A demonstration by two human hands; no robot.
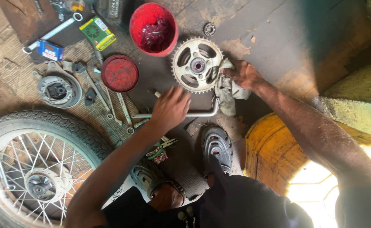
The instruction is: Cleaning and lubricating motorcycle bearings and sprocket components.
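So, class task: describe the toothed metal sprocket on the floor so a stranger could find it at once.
Start at the spoked wheel at lower left, then look up and right to the red tub of grease. The sprocket lies flat just right of it, with the right hand pressing a rag to its edge. Only it has a ring of teeth and oval cut-outs.

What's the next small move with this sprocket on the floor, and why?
Probably bring the left hand onto the sprocket's near rim to steady it. The right hand presses a rag at its right edge, while the left hand hovers just below it, holding nothing.
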